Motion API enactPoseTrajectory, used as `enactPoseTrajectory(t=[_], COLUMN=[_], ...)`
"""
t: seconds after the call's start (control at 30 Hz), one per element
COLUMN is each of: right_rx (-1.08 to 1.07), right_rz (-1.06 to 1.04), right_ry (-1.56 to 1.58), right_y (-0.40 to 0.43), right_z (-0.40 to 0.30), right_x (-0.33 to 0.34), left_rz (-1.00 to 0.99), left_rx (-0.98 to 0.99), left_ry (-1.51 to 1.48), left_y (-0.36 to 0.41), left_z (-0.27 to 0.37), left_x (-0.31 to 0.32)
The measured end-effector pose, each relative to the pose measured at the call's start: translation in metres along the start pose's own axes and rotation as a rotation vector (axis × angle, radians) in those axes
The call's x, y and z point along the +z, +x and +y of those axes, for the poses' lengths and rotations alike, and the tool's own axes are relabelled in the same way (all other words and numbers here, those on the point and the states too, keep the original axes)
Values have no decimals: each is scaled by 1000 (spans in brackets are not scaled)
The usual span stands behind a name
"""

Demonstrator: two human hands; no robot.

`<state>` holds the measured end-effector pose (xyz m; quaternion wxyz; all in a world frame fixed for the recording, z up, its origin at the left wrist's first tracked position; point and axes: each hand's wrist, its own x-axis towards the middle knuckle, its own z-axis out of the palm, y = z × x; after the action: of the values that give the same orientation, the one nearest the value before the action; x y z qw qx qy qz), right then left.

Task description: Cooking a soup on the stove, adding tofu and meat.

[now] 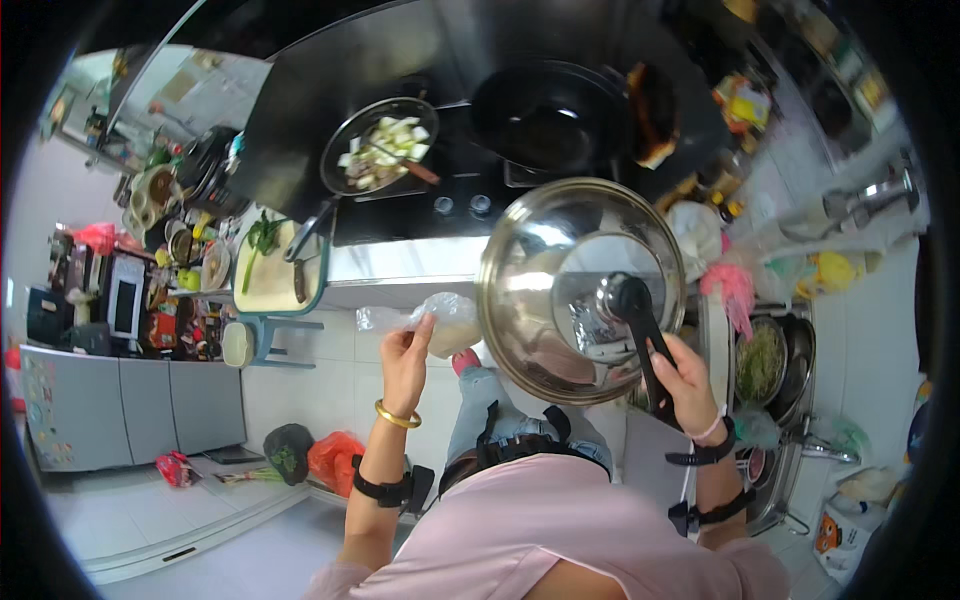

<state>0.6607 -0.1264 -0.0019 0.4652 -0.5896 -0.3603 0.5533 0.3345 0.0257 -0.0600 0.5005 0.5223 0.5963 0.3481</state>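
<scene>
My right hand (pixel 686 382) grips the black handle of a large lid (pixel 517 300) with a steel rim and a glass middle, held in front of the stove. My left hand (pixel 405 360) pinches a clear plastic bag (pixel 446 311) with something pale in it, over the floor. On the left burner a frying pan (pixel 334 161) holds pale green and white chopped pieces, with a brown-handled utensil (pixel 420 172) resting in it. A black wok (pixel 555 135) sits on the right burner.
At the left, a cutting board (pixel 277 285) carries green leaves (pixel 262 234) and a knife (pixel 300 281). A blue stool (pixel 285 341) stands below it. At the right, the sink (pixel 772 495) has a bowl of shredded greens (pixel 759 364); a pink bag (pixel 729 292) lies nearby.
</scene>
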Motion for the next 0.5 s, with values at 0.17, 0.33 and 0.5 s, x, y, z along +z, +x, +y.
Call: enactPoseTrajectory(t=[0.17, 0.33, 0.5], right_rx=[-124, -239, -181], right_rz=[-72, -130, -25], right_ry=[-97, -83, -154], right_y=[112, 270, 433], right_z=[-79, -115, -101], right_x=[121, 221, 309], left_rz=[132, 163, 225], left_rx=[-22, -8, 6], left_ry=[-117, -229, -71], left_y=[17, 26, 23], left_z=[-18, -32, -45], left_x=[-105, -184, -227])
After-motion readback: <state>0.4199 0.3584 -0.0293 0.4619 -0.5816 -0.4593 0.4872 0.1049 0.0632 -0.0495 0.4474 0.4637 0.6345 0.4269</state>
